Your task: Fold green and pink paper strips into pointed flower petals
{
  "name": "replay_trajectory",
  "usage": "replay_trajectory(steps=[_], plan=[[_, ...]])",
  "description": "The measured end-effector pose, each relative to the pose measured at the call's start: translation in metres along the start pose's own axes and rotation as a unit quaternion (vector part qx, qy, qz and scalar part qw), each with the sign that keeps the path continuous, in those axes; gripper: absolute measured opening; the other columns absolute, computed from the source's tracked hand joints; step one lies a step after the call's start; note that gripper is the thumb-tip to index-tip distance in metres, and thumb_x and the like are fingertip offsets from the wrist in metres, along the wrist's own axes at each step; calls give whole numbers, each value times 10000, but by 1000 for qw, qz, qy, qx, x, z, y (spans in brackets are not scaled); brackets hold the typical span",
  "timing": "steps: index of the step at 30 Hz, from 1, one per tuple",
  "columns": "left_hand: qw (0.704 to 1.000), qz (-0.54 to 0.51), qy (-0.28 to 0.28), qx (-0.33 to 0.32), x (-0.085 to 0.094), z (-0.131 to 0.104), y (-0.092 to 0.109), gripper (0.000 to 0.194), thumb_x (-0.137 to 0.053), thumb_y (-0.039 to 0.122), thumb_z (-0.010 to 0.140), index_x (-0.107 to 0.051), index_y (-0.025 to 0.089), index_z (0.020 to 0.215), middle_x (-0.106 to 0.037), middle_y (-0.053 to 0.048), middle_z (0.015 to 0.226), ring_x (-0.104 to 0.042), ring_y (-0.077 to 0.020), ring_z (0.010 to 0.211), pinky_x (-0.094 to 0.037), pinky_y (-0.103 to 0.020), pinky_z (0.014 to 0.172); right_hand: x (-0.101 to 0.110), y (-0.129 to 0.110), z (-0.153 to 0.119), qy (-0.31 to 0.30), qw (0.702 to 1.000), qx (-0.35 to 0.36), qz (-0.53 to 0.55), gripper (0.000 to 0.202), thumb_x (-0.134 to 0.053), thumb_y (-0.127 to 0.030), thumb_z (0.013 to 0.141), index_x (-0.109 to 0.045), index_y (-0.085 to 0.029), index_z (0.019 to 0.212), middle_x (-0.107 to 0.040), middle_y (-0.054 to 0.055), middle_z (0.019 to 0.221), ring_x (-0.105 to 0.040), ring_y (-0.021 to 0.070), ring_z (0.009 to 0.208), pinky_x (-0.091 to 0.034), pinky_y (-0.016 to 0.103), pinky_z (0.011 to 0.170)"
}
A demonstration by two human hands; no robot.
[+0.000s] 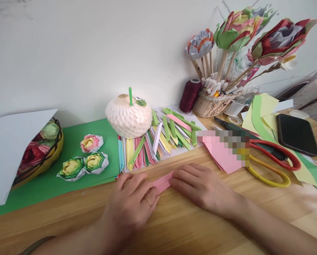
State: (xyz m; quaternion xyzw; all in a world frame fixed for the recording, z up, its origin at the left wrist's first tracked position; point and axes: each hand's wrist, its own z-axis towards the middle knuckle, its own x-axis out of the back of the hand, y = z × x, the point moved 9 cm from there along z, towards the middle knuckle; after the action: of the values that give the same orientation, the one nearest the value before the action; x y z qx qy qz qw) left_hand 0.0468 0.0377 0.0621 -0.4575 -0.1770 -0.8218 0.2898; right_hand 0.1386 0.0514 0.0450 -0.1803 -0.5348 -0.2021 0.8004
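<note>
A narrow folded strip of pink paper (163, 182) lies on the wooden table between my two hands, with a crease running along its length. My left hand (134, 198), wearing a ring, has its fingers closed on the strip's left end. On the right end press the fingertips of my right hand (201, 184), and its fingers are held together over the paper. Both ends of the strip are hidden under the fingers. Just beyond my hands lie many folded paper strips (139, 152) in several colours. To the right of them is a stack of pink paper sheets (223, 156).
Scissors with red and yellow handles (270, 179) and a black phone (296, 134) lie at the right. A white textured coconut (129, 117) stands behind the strips. Paper flowers (92, 142) rest on green paper (76, 134), beside a basket (56, 148). A thread spool (190, 95) stands behind.
</note>
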Motion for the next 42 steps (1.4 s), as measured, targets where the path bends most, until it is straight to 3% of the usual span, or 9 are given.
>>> replay_trajectory(steps=[3, 9, 13, 18, 26, 29, 33, 37, 42], plan=[[998, -56, -3, 29, -1, 0, -8, 219, -485, 121, 910, -652, 171, 778, -659, -9, 706, -570, -199, 802, -392, -349, 718, -3, 5, 0, -11, 999, -35, 20, 367, -276, -156, 999, -626, -140, 887, -601, 56, 765, -501, 176, 706, -404, 288, 623], [974, -153, -70, 153, -23, -5, -36, 211, -493, 156, 872, -622, 190, 709, -628, -2, 693, -520, -193, 763, -412, -342, 708, -17, 20, -1, -14, 988, -121, 95, 234, -400, -188, 972, -581, -161, 825, -567, 46, 785, -466, 179, 732, -399, 300, 677], [961, -156, -97, 209, -31, -9, -45, 184, -512, 156, 829, -590, 205, 670, -622, 29, 648, -531, -189, 752, -382, -343, 722, -22, 31, 1, -8, 980, -177, 95, 136, -517, -191, 916, -548, -161, 787, -581, 46, 767, -497, 187, 715, -405, 308, 660], [962, -126, -105, 220, -31, -9, -47, 139, -533, 142, 797, -561, 201, 675, -602, 45, 606, -543, -188, 717, -329, -340, 699, -22, 37, 3, -22, 973, -216, 81, 78, -599, -146, 846, -546, -167, 793, -595, 36, 766, -532, 189, 703, -423, 308, 641], [977, -100, -116, 150, -29, -3, -38, 175, -465, 132, 893, -594, 193, 792, -630, 8, 734, -514, -192, 753, -298, -331, 678, -25, 43, 0, -43, 964, -240, 101, 73, -595, -113, 837, -555, -159, 797, -589, 56, 830, -556, 200, 761, -445, 310, 655], [986, -85, -110, 89, -28, -1, -29, 291, -394, 102, 926, -638, 237, 1009, -612, -9, 817, -483, -189, 781, -296, -321, 689, -27, 46, -2, -51, 958, -254, 123, 71, -568, -108, 849, -558, -162, 804, -585, 56, 832, -551, 202, 772, -441, 318, 671], [995, -40, -88, 25, -26, -3, -21, 464, -319, 75, 957, -566, 356, 1231, -560, -18, 793, -438, -193, 776, -286, -318, 691, -29, 50, -6, -44, 948, -270, 161, 108, -515, -90, 864, -548, -166, 795, -578, 54, 832, -534, 196, 768, -425, 314, 670], [996, -39, -81, 14, -24, -4, -19, 411, -322, 113, 973, -626, 308, 1169, -560, -34, 778, -428, -199, 776, -285, -325, 678, -29, 53, -9, -36, 940, -278, 196, 131, -500, -70, 862, -543, -171, 793, -573, 45, 828, -529, 187, 768, -419, 300, 669], [993, -83, -73, 46, -18, -3, -21, 320, -419, 134, 899, -703, 228, 1011, -574, -54, 801, -459, -212, 788, -314, -348, 684, -26, 53, -11, -24, 939, -278, 200, 149, -480, -72, 881, -564, -176, 816, -571, 41, 835, -540, 181, 780, -427, 294, 686]])
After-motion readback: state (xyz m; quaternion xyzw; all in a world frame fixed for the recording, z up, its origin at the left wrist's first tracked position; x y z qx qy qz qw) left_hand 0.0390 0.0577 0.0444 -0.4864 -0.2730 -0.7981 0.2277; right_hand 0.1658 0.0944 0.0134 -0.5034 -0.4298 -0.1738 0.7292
